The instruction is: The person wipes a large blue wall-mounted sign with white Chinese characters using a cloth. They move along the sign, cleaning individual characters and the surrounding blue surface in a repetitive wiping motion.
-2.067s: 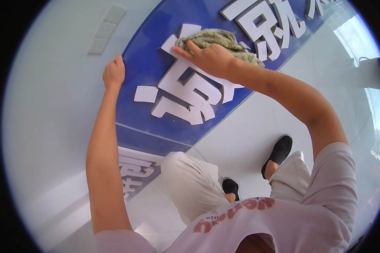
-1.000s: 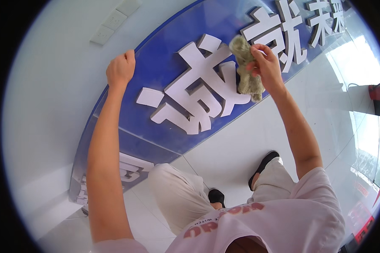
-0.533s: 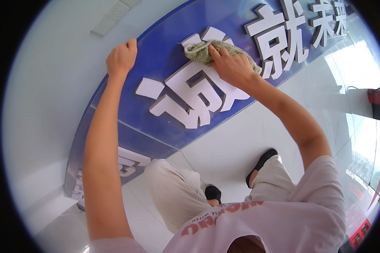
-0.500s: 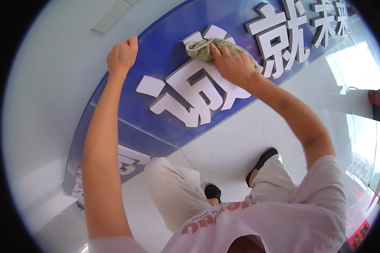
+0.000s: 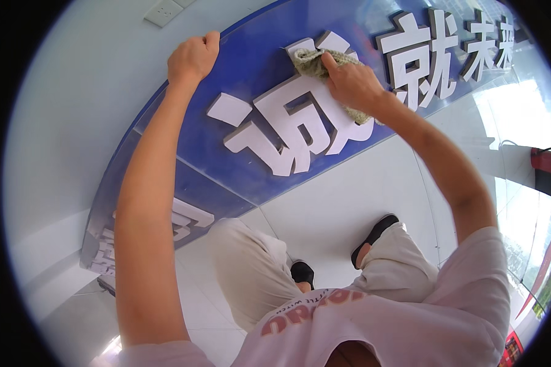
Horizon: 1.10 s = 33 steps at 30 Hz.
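My right hand (image 5: 356, 84) presses a crumpled pale green cloth (image 5: 312, 63) onto a large raised white character (image 5: 297, 116). That character stands out from a glossy blue sign board (image 5: 196, 147); the cloth and hand cover part of it. My left hand (image 5: 193, 60) is closed at the board's upper edge, gripping it next to the wall. What the fingers do behind the edge is hidden.
More raised white characters (image 5: 419, 58) run along the board to the right, and others (image 5: 187, 217) sit at its lower left. A wall socket (image 5: 163, 12) is above my left hand. Pale floor tiles (image 5: 324, 202) lie beneath, with a red and black object (image 5: 546, 162) at far right.
The whole view has shifted slightly. On the character, my right hand has slid a little with the cloth, whose lower end now hangs nearer me. My left hand stays at the board's edge.
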Tool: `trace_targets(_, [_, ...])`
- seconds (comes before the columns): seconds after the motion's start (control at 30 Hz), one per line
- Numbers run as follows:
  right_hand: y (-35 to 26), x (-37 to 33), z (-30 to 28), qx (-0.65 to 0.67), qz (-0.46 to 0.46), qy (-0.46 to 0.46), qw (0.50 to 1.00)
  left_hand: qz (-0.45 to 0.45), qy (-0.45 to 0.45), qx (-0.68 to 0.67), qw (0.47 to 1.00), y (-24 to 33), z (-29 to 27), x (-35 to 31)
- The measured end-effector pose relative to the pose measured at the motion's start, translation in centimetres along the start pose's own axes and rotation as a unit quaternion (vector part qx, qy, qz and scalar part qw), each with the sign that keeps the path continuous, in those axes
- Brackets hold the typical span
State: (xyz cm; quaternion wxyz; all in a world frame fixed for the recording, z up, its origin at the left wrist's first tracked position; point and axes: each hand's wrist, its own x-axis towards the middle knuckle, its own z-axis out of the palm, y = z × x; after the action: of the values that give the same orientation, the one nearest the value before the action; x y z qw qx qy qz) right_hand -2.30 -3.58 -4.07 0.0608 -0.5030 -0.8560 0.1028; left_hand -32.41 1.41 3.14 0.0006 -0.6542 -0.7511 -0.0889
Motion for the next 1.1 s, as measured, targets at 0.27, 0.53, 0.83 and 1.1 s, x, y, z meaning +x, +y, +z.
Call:
trace_targets(0.27, [-4.0,-2.1,2.2,0.869,0.153,0.018,0.47,0.004,0.004,0.006,1.0,0.0,-0.1,-0.3])
trace_targets(0.53, [-4.3,-2.2,2.9,0.512,0.144,0.03,0.847,-0.012,-0.007,0.026,1.0,0.2,0.1,0.2])
trace_targets(0.83, [-0.3,-2.2,0.4,-0.193,-0.057,-0.051,0.978,0.005,-0.04,0.012,0.999,-0.2,-0.4,0.2])
trace_targets(1.1, [1.5,-1.8,1.1,0.678,0.148,-0.002,0.72,0.011,-0.015,0.0,1.0,-0.3,-0.1,0.1])
